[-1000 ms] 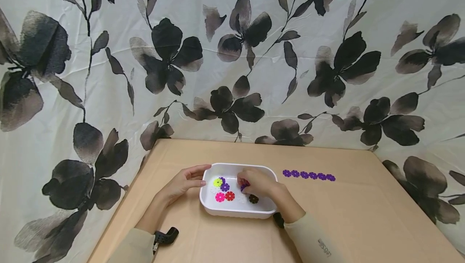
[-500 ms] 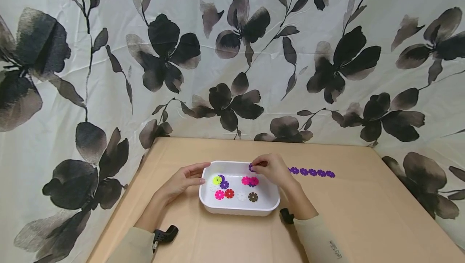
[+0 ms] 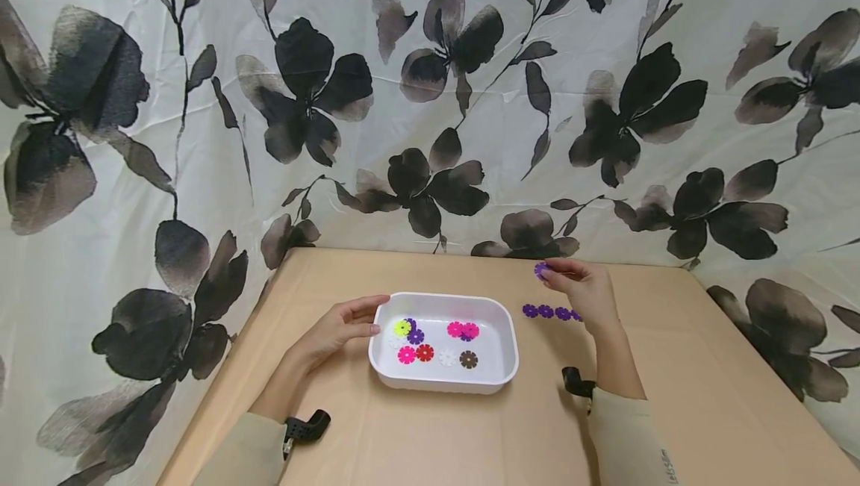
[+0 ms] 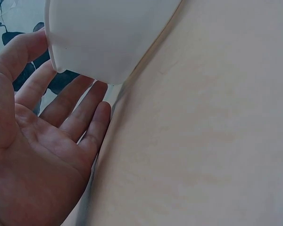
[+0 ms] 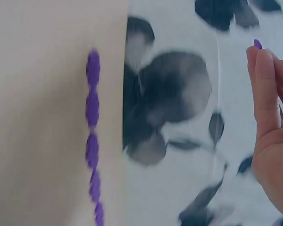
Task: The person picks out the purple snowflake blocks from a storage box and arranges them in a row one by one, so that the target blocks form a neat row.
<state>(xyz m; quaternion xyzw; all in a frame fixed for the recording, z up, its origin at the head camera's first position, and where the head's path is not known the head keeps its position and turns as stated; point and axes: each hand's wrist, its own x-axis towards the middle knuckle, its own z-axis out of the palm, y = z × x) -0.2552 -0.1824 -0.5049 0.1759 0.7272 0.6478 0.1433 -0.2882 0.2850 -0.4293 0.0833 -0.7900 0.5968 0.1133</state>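
My right hand (image 3: 591,296) pinches a purple flower-shaped disc (image 3: 540,271) between thumb and fingertips, raised above the back of the table. Only the edge of that disc shows in the right wrist view. Below the hand lies a straight row of purple flower-shaped discs (image 3: 546,311), its right part hidden by the hand; several line up in the right wrist view (image 5: 92,110). My left hand (image 3: 339,333) touches the left end of a white tray (image 3: 445,384) with fairly straight fingers; the left wrist view has its thumb and fingertips against the tray's rim and side.
Inside the tray lie loose discs: yellow (image 3: 402,328), pink (image 3: 406,355), red (image 3: 425,352), brown (image 3: 468,359), white (image 3: 446,357) and purple ones. The light brown table (image 3: 430,441) ends at the back against a floral cloth (image 3: 363,135).
My right hand has come up out of the tray with a purple disc and moved right, over the row. The left hand stays at the tray's left end.
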